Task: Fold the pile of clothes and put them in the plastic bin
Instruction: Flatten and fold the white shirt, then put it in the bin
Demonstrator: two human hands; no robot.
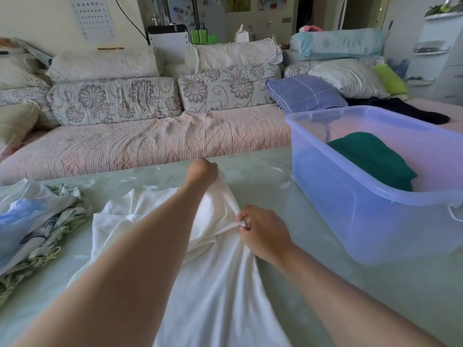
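Head view. The white garment (213, 284) lies spread on the pale green table (313, 304), running from the near edge toward the sofa (150, 141). The left hand (203, 171) is closed round the garment's far end, fingers curled into the cloth. The right hand (263, 234) pinches a thin bunched edge of the same garment between thumb and fingertips, the other fingers curled.

Step in hand, as judged: making a fold in the white garment.
- Keep both grips on the fabric edge only, so that a single layer moves
- Draw the cloth taut between the hands before laying it over; the creases near the right hand should be pulled flat first
- Line up edge on edge, then smooth from the fold outward

The plastic bin (350, 221) stands on the table to the right, near the right hand, with a folded green garment (370, 156) inside. The unfolded pile of clothes (37, 221) lies at the left, just beside the white garment.

Writing: a wall chart (94, 16) carries rows of small marks, too small to read. No brand or label is legible on the bin or the garments
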